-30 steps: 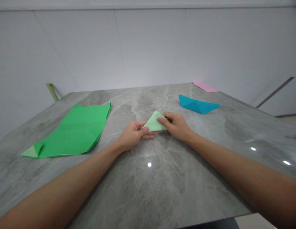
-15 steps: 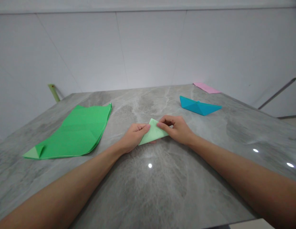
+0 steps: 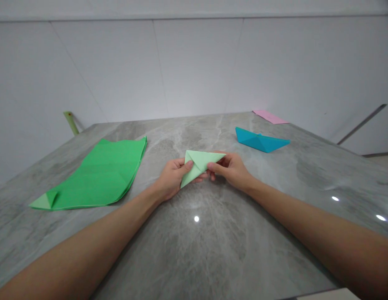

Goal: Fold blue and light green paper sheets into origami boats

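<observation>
We hold the folded pale green paper [image 3: 198, 164] between the left hand [image 3: 171, 180] and the right hand [image 3: 228, 170], and each hand closes on it in a pinch. The two hands stand close together but apart, with the paper bridging the small space between them. The left thumb [image 3: 188, 165] lies on the upper face at the paper's near-left side, with the left fingers behind it; the right thumb [image 3: 211, 167] bears on the near-right side, with the right fingers behind it. The paper forms a triangular shape with a diagonal crease across its face, and one point extends down from the left hand toward the table [image 3: 196, 250]. We cannot tell whether the paper touches the table. For a sound hold, we keep both pinches even and firm, since this limits sliding between the layers, and we keep the pressure near the edges so that the crease stays visible. To the left of the left hand lies a large green paper sheet [image 3: 100, 173], with a small folded corner [image 3: 45, 200] at its far end. Beyond the right hand lie a blue paper boat [image 3: 259, 141] and a pink paper sheet [image 3: 270, 117].
</observation>
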`<state>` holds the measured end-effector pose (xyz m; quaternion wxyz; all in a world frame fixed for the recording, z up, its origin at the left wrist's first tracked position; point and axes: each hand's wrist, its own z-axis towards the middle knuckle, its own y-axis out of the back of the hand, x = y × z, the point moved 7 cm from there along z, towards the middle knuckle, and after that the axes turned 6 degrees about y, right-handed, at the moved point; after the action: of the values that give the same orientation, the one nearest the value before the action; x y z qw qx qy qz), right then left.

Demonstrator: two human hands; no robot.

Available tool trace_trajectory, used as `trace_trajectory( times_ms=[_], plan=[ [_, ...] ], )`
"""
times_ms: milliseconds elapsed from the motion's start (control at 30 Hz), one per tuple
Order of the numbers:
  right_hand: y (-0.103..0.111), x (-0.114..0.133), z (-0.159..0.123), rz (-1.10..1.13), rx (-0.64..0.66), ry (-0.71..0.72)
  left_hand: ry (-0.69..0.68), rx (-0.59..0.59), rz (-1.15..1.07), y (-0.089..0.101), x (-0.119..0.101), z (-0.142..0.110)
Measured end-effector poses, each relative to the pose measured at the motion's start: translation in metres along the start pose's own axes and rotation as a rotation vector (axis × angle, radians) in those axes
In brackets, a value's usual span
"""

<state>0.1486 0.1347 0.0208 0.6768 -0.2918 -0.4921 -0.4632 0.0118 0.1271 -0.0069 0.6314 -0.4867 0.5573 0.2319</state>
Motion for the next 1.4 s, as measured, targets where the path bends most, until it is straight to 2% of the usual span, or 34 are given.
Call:
trace_trajectory(
  times_ms=[167,300,500,700,833,1000,1100,1233,1400],
  plan=[
    [-0.004,-0.003,-0.001,-0.026,-0.001,-0.020,-0.006,0.121,-0.003,-0.008,0.001,0.000],
    [-0.002,0.000,-0.002,-0.055,-0.021,-0.019,-0.009,0.147,0.000,-0.010,0.003,0.000],
    [0.000,0.003,-0.003,-0.073,-0.024,-0.031,0.000,0.103,0.044,-0.009,0.004,-0.002],
    [-0.005,-0.006,-0.004,-0.087,0.022,-0.093,-0.082,-0.052,0.082,-0.003,-0.003,-0.001],
    [-0.008,-0.010,-0.004,-0.138,0.074,-0.081,-0.053,0.009,0.129,-0.010,0.000,-0.002],
    [-0.008,-0.008,-0.005,-0.178,0.059,-0.092,-0.059,0.090,0.136,-0.018,-0.001,-0.003],
    [-0.007,-0.006,-0.005,-0.193,0.026,-0.107,-0.074,0.041,0.126,-0.013,0.000,-0.001],
    [-0.008,-0.003,-0.005,-0.153,0.013,-0.086,-0.115,-0.106,0.065,0.000,-0.003,0.001],
    [-0.014,-0.001,-0.006,-0.166,0.095,-0.072,-0.056,-0.092,-0.034,0.001,-0.002,0.001]
  ],
)
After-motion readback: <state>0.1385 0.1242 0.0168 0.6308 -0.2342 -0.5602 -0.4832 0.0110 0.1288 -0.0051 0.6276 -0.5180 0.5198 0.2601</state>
